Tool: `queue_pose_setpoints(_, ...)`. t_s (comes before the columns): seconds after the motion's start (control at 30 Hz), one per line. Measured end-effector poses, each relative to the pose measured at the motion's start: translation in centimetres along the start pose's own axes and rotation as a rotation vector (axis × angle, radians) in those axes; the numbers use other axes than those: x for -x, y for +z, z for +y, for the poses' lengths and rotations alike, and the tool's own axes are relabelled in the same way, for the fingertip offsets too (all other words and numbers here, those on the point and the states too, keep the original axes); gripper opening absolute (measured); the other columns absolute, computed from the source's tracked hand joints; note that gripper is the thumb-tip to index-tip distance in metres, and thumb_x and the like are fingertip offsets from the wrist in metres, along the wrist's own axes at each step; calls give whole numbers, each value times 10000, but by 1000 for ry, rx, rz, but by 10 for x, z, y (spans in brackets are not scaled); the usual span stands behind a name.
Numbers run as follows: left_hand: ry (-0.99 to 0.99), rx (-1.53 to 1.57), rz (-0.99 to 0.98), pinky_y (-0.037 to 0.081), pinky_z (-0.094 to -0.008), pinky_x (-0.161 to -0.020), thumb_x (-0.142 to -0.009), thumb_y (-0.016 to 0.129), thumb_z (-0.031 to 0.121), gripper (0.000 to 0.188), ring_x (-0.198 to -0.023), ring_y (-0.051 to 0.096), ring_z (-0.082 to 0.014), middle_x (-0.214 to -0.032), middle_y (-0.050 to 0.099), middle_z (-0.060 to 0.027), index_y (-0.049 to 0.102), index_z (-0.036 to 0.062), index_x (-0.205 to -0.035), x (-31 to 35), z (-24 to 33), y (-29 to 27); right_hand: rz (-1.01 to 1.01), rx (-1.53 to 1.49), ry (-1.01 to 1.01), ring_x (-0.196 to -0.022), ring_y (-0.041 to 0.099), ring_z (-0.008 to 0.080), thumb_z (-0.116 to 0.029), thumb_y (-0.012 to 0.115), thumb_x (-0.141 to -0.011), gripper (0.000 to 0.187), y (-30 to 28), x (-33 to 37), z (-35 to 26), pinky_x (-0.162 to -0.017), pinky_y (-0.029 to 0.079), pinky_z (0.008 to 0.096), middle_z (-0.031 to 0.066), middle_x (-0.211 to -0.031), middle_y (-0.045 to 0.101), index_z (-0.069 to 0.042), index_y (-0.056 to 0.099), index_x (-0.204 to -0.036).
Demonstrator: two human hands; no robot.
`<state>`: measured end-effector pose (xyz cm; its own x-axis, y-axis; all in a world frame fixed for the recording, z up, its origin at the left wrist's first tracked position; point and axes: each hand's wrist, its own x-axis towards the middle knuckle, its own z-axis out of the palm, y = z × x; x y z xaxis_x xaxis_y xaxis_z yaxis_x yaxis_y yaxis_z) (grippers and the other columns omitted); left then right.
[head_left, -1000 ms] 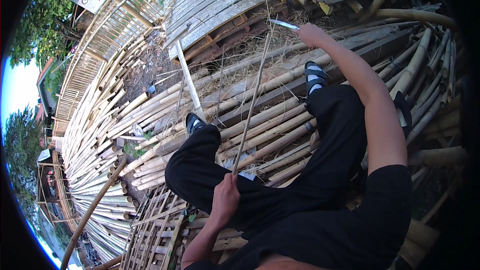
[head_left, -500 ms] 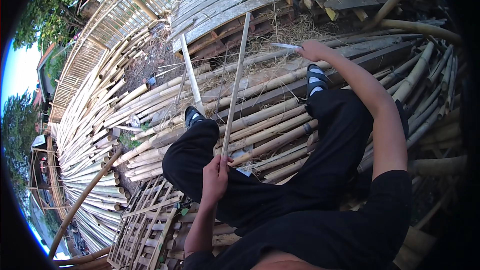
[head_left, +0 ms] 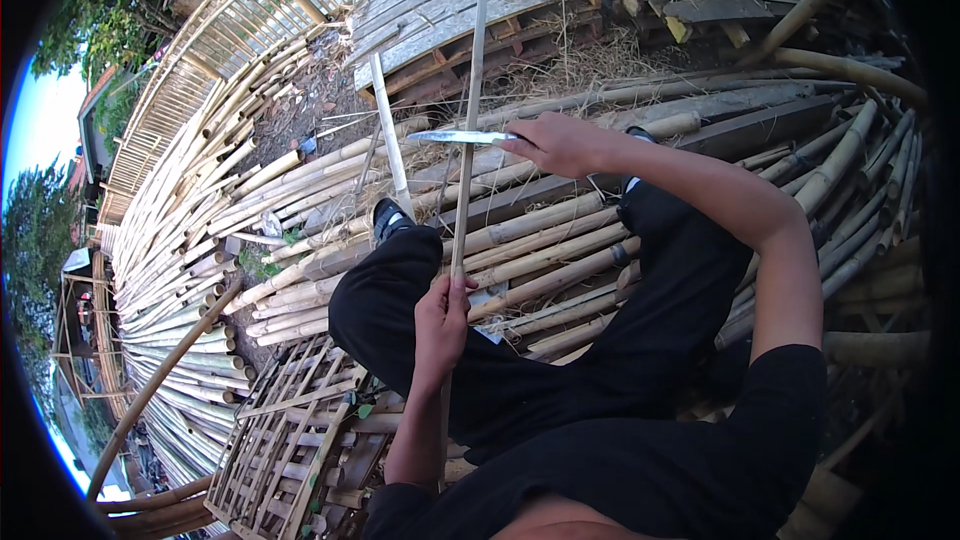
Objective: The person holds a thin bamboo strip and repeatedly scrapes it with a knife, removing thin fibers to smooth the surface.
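Observation:
My left hand [head_left: 442, 325] is closed around a long, thin bamboo strip [head_left: 465, 180], which slants up and away from me over my left leg. In my right hand [head_left: 545, 143] is a knife [head_left: 462, 137], its pale blade pointing left. The blade lies across the upper part of the strip; whether it touches cannot be made out. Fingers of the right hand hide the knife's handle. A second flat bamboo strip [head_left: 390, 135] leans upright beside my left sandal [head_left: 390, 219].
Bamboo poles [head_left: 560, 245] lie under and around my legs, with more stacked at the left [head_left: 175, 320]. A wooden pallet platform [head_left: 440, 0] stands ahead. A lattice of slats [head_left: 285, 440] sits at lower left, and a bamboo fence [head_left: 215, 70] runs behind.
My right hand has swung left with the knife, bringing the blade across the strip. My left hand has risen slightly, and the strip now reaches higher and stands more upright.

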<state>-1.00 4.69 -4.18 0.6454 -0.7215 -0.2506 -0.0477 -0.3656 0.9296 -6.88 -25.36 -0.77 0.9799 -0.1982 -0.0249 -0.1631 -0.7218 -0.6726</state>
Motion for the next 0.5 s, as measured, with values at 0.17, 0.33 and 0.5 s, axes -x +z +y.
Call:
queue_pose_setpoints(0.17, 127, -217, 171, 302, -233, -487, -999, 457, 172, 253, -526, 351, -48, -587, 426, 29, 583, -4, -868, -19, 23, 10, -100, 157, -180, -682, 565, 439, -357, 379, -999, 381, 39, 10, -14, -644, 425, 518, 223, -670, 572, 1, 497, -946)
queue_pose_setpoints(0.33, 221, -339, 250, 361, -280, -508, -983, 469, 152, 233, -530, 406, -88, -580, 459, -41, 567, -18, -857, -35, 27, 15, -146, 110, -188, -647, 562, 451, -331, 415, -989, 330, 49, 19, -35, -589, 421, 530, 228, -631, 560, -10, 472, -940)
queue_pose_setpoints(0.5, 216, -395, 281, 381, -340, -504, -976, 468, 129, 221, -526, 463, -210, -583, 491, -133, 545, -29, -841, -23, 27, 22, -16, 269, -236, -670, 572, 442, -333, 422, -987, 331, 48, 4, 1, -601, 425, 524, 213, -666, 577, -19, 494, -913)
